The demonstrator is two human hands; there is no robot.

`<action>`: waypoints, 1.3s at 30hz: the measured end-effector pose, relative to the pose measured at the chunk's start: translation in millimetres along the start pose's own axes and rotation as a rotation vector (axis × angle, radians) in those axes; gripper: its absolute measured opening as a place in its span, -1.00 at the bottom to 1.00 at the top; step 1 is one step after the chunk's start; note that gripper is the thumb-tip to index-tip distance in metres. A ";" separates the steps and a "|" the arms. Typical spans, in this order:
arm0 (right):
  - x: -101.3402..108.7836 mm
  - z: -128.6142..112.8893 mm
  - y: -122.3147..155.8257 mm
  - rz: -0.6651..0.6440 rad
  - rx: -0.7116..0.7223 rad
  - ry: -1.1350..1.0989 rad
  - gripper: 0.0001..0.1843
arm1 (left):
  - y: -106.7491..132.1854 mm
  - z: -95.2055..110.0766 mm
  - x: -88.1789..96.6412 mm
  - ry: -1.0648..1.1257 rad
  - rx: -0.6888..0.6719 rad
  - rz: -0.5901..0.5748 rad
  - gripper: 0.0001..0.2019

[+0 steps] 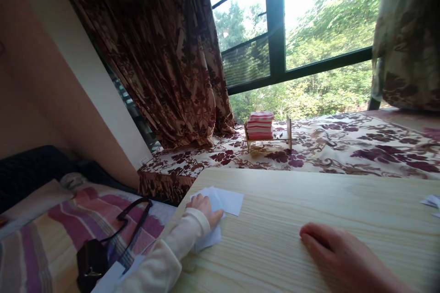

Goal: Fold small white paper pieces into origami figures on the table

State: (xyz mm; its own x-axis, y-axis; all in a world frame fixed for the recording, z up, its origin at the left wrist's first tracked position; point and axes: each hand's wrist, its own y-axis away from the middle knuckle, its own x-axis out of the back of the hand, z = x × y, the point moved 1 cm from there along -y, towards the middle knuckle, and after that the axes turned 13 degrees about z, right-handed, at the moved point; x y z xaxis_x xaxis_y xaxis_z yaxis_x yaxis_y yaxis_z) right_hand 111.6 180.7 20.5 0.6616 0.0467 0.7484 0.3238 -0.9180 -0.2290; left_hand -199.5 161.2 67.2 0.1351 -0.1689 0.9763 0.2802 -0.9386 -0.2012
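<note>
At the table's left edge, my left hand (203,207) rests on several loose pieces of white paper (232,202), its thumb apart from the curled fingers. One piece runs between thumb and fingers; the fingertips are partly hidden. More paper shows under the wrist. My right hand (330,245) lies on its side on the wooden table (271,224), to the right of the papers. Its fingers are folded together against the thumb, and nothing shows in them.
A small stand (289,133) bearing a pink-and-white striped folded stack (260,126) sits on the flowered windowsill cloth (337,137). More paper (431,201) lies at the table's right edge. At left, a dark bag (92,261) with a strap rests on a striped bed (44,233).
</note>
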 end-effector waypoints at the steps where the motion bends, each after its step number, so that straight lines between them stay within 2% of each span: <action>1: 0.3 -0.1 0.2 0.004 0.007 -0.001 -0.70 | 1.6 3.5 0.0 -0.018 0.013 0.015 -0.53; 7: 2.3 -1.1 0.2 0.042 0.030 -0.019 -0.70 | 2.5 1.7 -1.4 -0.071 0.004 0.013 -0.70; 14: 3.6 -1.0 -0.8 0.023 0.032 -0.012 -0.70 | 4.0 0.9 -7.1 -0.060 -0.005 0.017 -0.55; 19: 4.4 -1.8 -0.2 0.045 0.032 -0.025 -0.70 | 8.7 -1.9 -4.6 -0.034 -0.022 0.033 -0.74; 24: 4.0 -1.3 -0.5 0.026 0.036 -0.010 -0.69 | 11.8 -7.9 -4.3 -0.011 -0.048 0.033 -0.83; 28: 4.0 -0.3 -0.5 0.016 0.033 -0.015 -0.70 | 14.0 -7.9 6.7 -0.036 -0.031 0.042 -0.75; 34: 5.4 -0.4 0.5 0.029 0.036 -0.045 -0.70 | 19.1 -15.7 43.7 -0.072 -0.003 0.079 -0.68; 36: 5.5 0.3 0.6 0.029 0.042 -0.053 -0.71 | 20.9 -17.5 47.0 -0.070 -0.006 0.068 -0.70; 39: 5.7 0.2 1.3 0.031 0.047 -0.057 -0.72 | 24.3 -18.0 38.7 -0.041 -0.009 0.037 -0.74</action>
State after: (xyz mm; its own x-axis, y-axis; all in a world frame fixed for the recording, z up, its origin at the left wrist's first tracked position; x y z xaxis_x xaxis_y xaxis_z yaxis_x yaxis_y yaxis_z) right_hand 115.9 179.8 24.4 0.7086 0.0422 0.7043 0.3332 -0.8999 -0.2814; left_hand -204.6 126.5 101.5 0.1841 -0.1909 0.9642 0.2657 -0.9348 -0.2358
